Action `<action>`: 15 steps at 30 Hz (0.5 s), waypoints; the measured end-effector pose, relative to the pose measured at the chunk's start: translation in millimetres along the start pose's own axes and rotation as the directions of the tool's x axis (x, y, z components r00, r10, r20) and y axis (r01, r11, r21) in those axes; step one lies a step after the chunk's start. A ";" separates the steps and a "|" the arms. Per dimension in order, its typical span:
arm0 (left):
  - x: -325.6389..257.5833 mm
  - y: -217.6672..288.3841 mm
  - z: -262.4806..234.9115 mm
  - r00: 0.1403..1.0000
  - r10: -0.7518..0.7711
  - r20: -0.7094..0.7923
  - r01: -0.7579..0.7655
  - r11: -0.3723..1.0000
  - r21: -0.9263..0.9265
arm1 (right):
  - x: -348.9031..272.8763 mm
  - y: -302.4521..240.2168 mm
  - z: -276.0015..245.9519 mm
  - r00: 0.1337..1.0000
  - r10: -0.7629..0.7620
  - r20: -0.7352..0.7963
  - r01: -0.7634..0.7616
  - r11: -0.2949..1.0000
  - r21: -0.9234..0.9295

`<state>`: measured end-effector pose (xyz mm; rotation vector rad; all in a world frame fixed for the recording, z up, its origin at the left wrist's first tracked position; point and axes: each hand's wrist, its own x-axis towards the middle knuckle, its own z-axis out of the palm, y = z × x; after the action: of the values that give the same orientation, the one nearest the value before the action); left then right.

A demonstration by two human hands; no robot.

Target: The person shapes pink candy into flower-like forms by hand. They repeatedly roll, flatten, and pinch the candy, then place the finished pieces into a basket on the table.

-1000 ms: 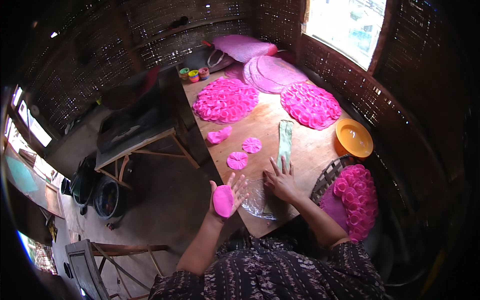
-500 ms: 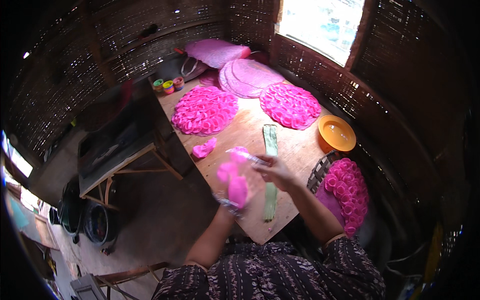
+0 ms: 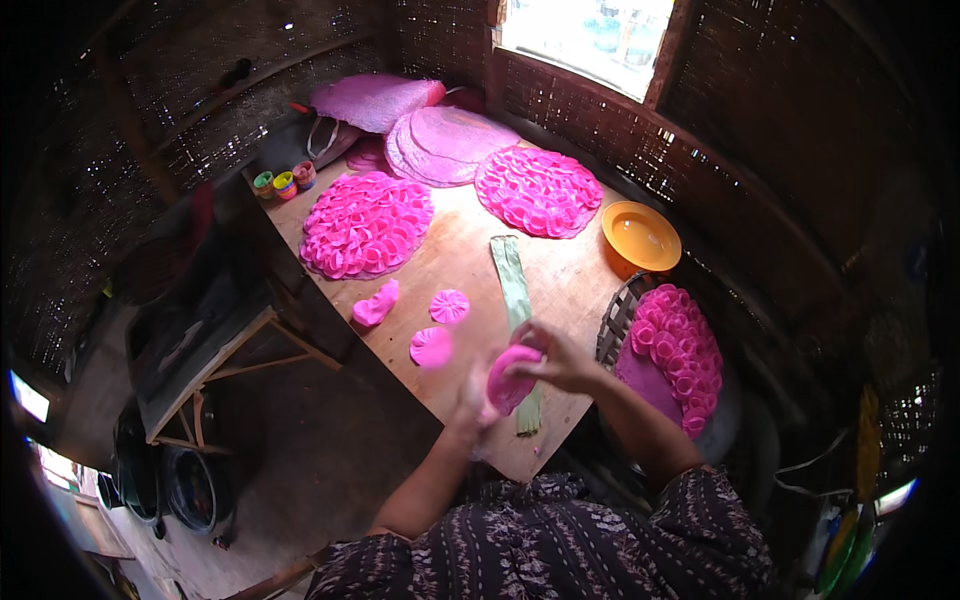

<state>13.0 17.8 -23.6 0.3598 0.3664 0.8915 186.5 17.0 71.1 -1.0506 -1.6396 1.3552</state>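
Flat round bright-pink dough disc point(image 3: 510, 378) held between both hands above the near edge of the wooden table point(image 3: 470, 250). Left hand point(image 3: 476, 392) cupped half-open under it; right hand point(image 3: 553, 358) pinching its upper rim, fingers curled. Long green leaf strip point(image 3: 516, 290) lies just beneath. Two small pink rosettes point(image 3: 449, 306) rest to the left, a woven tray of pink rosettes point(image 3: 680, 350) to the right.

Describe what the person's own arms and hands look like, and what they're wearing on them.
Both forearms are bare, coming up from the lower edge. The left hand and right hand wear no gloves; no rings or watch can be made out. The sleeves end above the elbows and belong to a dark top with a small pale pattern.
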 end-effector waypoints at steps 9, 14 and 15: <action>-54.0 -47.1 2.0 0.922 -0.078 0.378 -0.364 -0.501 0.785 | 23.5 87.8 -36.3 0.955 0.189 -0.229 -0.291 0.745 -0.600; -57.1 -50.1 0.2 0.921 -0.065 0.385 -0.354 -0.555 0.753 | 11.9 74.9 -19.5 0.986 0.127 -0.108 -0.139 0.263 -0.955; -56.7 -50.0 0.5 0.925 -0.068 0.374 -0.347 -0.551 0.759 | 9.5 71.0 -17.3 0.978 0.173 -0.116 -0.158 0.255 -0.954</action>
<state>14.8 -56.6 -36.6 2.5407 0.8908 0.4334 207.9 39.5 4.2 -1.9408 -2.4815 0.2396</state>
